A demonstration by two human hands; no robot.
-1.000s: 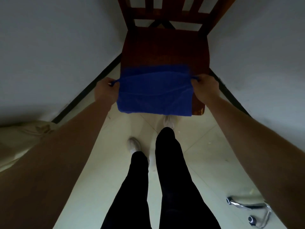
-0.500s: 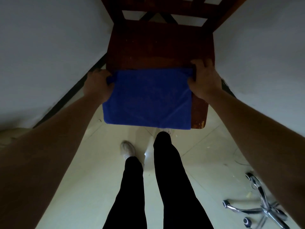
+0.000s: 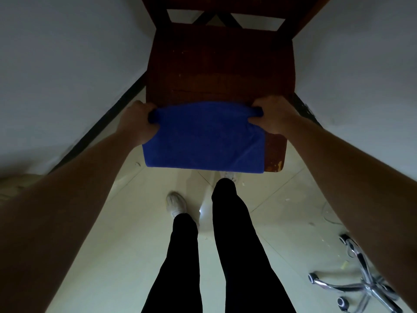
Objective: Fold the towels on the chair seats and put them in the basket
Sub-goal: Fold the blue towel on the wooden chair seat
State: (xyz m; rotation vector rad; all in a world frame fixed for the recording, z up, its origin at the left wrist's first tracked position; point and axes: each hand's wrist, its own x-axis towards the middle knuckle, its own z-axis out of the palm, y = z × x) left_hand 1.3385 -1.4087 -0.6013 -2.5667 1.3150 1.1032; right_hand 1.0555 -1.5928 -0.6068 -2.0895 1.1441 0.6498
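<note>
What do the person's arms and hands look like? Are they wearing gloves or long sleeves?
No gloves and no long sleeves. Both forearms are bare all the way to the picture's edge, and the left hand and right hand are bare too. I can't see a watch, ring or bracelet. Lower down, the person wears black trousers and a pale shoe.

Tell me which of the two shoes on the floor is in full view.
The shoe on the image's left: its whole pale upper shows ahead of the black trouser leg. The other shoe shows only a toe between the blue towel and the knee.
</note>
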